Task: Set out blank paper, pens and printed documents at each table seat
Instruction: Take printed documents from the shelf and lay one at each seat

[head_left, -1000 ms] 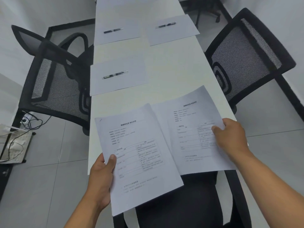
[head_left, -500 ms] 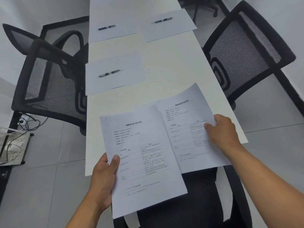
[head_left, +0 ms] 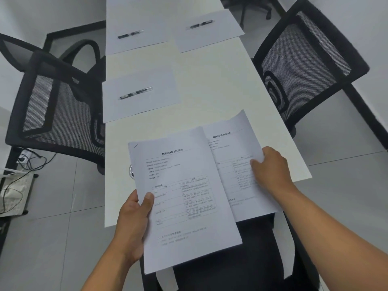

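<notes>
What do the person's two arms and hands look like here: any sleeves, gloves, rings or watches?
Both forearms are bare with no sleeves in view. The left hand and right hand wear no gloves, and no ring, watch or wristband shows on the fingers or wrists. No cables or markings appear.

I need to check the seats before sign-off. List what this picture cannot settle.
- Head view: the table's far end is cut off by the top edge, so further seats are unseen.
- The right sheet's print is blurred; the right hand covers part of it.
- How many sheets the left hand holds in the stack cannot be counted.
- The small round thing at the stack's left edge is mostly hidden.
</notes>
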